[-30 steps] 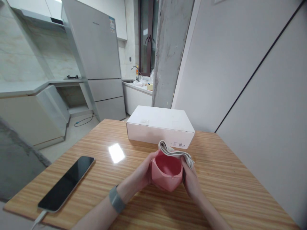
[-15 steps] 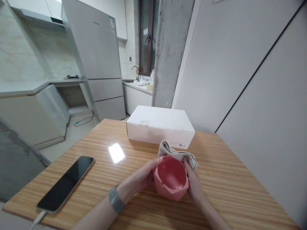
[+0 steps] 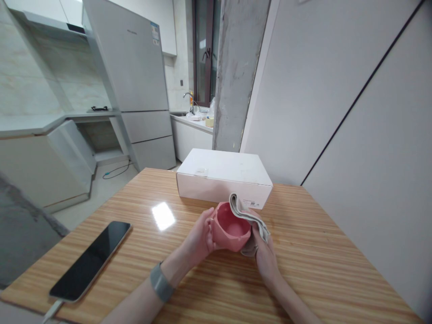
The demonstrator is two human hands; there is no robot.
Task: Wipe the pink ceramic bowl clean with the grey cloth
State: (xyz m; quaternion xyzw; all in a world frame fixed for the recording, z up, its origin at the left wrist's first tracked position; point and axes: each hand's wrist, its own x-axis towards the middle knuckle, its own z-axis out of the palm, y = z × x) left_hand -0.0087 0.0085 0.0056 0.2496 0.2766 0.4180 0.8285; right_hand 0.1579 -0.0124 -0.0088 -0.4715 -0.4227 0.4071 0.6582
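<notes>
A pink faceted bowl (image 3: 227,239) is tilted above the wooden table, its open side facing up and toward the camera. My left hand (image 3: 200,237) grips it by the left side, fingers behind and below, with a grey band on that wrist. On the right, my right hand (image 3: 263,248) holds a folded grey cloth (image 3: 249,217). The cloth lies against the bowl's right side and over its right rim, and part of it hangs under the bowl. The fingertips of my right hand are partly hidden by the cloth.
A white box (image 3: 224,179) sits behind the bowl on the wooden table (image 3: 324,243). At the left edge lies a black phone (image 3: 91,261) with a white cable (image 3: 53,310) plugged in. A pale wall (image 3: 381,148) borders the table's right side.
The bowl has moved up and slightly left and is tilted differently. The cloth has come from behind the bowl onto its right rim and side. My left hand has shifted up with the bowl.
</notes>
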